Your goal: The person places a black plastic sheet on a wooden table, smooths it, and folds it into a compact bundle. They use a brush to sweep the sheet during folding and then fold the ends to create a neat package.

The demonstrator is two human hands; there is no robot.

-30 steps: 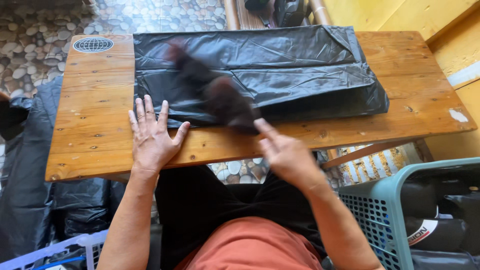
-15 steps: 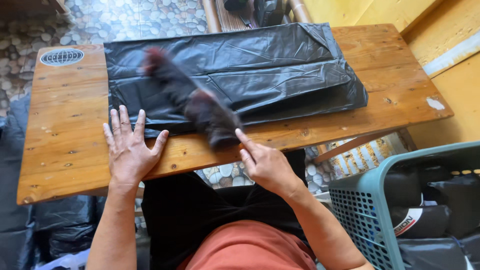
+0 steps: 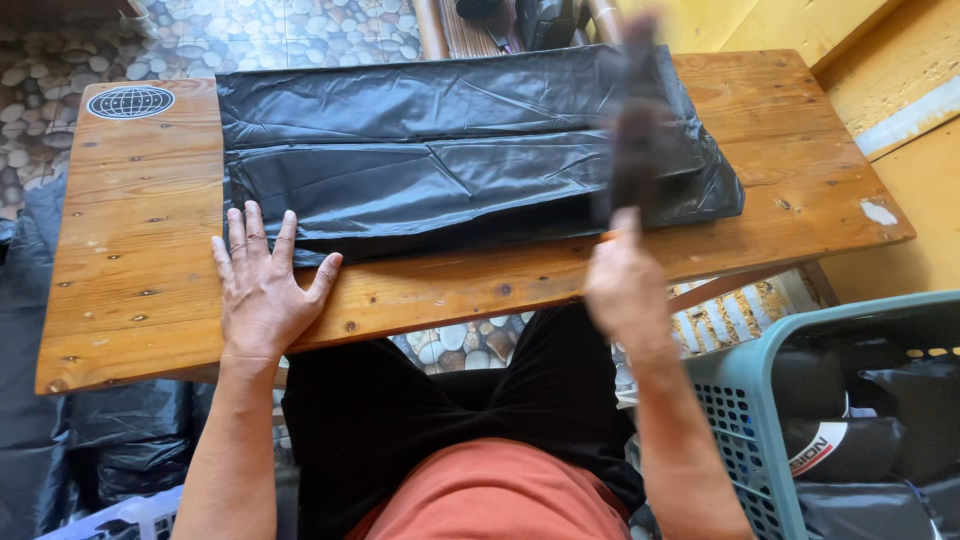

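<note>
Lying flat, black plastic bag touches left hand.

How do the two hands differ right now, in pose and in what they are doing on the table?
The left hand lies flat with fingers spread on the wooden table, at the near edge of the black plastic bag; the right hand is raised at the table's front edge and gripping a dark brush-like tool. The left hand is sharp, the right hand and tool motion-blurred. Both are bare.
</note>
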